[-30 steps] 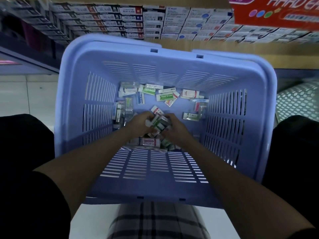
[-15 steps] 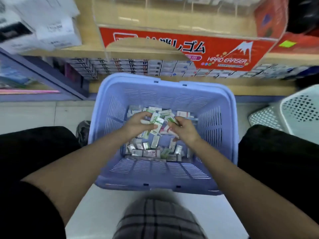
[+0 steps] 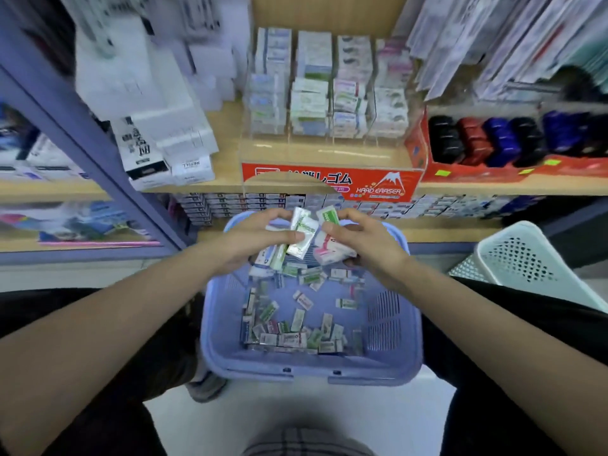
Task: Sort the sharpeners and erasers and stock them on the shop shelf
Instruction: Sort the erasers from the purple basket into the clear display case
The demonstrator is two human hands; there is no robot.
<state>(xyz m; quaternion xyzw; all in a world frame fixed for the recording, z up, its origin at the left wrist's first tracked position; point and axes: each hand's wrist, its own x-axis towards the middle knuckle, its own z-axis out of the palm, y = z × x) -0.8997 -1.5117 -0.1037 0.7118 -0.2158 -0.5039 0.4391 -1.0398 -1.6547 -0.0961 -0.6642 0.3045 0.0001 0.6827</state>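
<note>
A lilac plastic basket [image 3: 217, 337] stands on the floor between my knees, its bottom strewn with several small wrapped erasers [image 3: 297, 335]. Above its far rim my left hand [image 3: 253, 238] grips a bunch of green-and-white erasers [image 3: 301, 233]. Close beside it my right hand [image 3: 365, 238] holds more erasers, one with red print [image 3: 324, 246] and a green one sticking up. On the wooden shelf [image 3: 227, 179] beyond stands a clear display case with a red HARD ERASER front [image 3: 378, 185], its dividers stacked with eraser packs [image 3: 309, 103].
White refill boxes [image 3: 171, 149] sit left of the case. A red tray of black, red and blue cases [image 3: 487, 139] stands on the right. A pale perforated basket [image 3: 526, 261] is on the floor at right. Rows of small boxes [image 3: 230, 204] fill the lower shelf.
Both hands have lifted out of the basket with handfuls of erasers, up to its far rim. My head has tilted up, so the display case and upper shelf have come into sight.
</note>
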